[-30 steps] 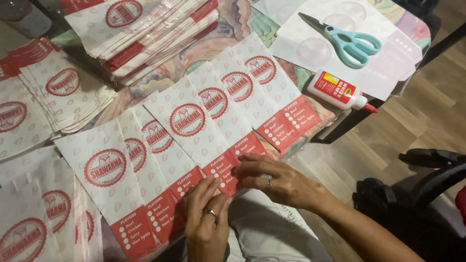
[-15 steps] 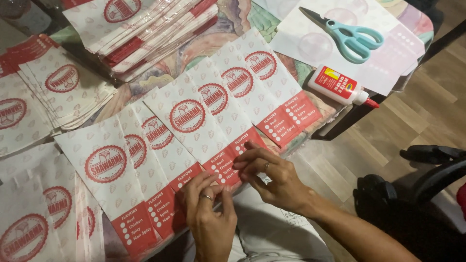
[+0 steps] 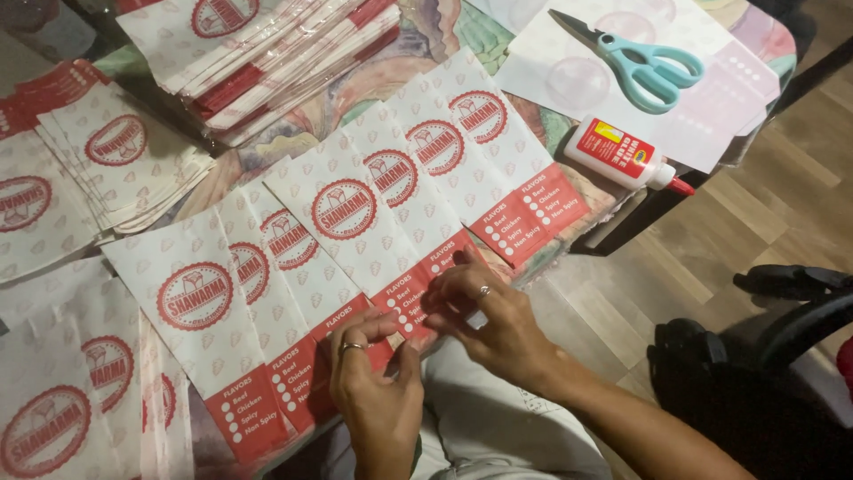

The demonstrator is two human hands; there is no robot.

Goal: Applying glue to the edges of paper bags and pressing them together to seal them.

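- The left hand (image 3: 373, 391) rests at the near edge of the table (image 3: 426, 44), fingers curled, thumb and forefinger pinching the red bottom strip of a paper bag (image 3: 342, 218).
- The right hand (image 3: 489, 316) lies just beside it, fingers spread flat and pressing on the same bag's red strip; it grips nothing.
- That bag sits in a fanned row of overlapping white bags (image 3: 418, 160) running along the near edge toward the right corner.
- A stack of bags (image 3: 267, 44) lies at the far edge; another pile (image 3: 115, 151) fills the left side.
- A glue bottle (image 3: 622, 156) lies near the right edge, just beside a white sheet (image 3: 711, 107).
- Blue scissors (image 3: 644, 62) rest on that sheet.
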